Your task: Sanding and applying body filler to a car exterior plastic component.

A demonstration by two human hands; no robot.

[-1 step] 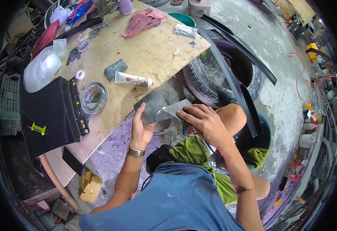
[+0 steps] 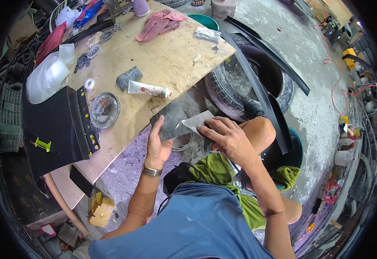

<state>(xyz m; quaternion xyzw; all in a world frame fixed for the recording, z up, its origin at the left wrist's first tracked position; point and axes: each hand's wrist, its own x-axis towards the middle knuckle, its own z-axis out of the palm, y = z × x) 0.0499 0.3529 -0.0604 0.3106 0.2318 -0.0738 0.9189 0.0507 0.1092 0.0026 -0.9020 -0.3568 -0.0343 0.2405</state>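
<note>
My left hand is closed on the edge of a dark grey flat plate, its thumb pointing up along the near side. The plate is held just off the table's edge. In my right hand is a light grey flat spreader, gripped with bent fingers on top. The spreader's tip lies over the plate's right side, where a small whitish smear shows. On the table nearby are a white tube with red print, a dark grey sheet and a round lid with residue.
The plywood table stands to the left and ahead, bearing a pink cloth and a black curved panel. Right of it lie a tyre and long black trim strips. A bucket with a green cloth stands by my knee.
</note>
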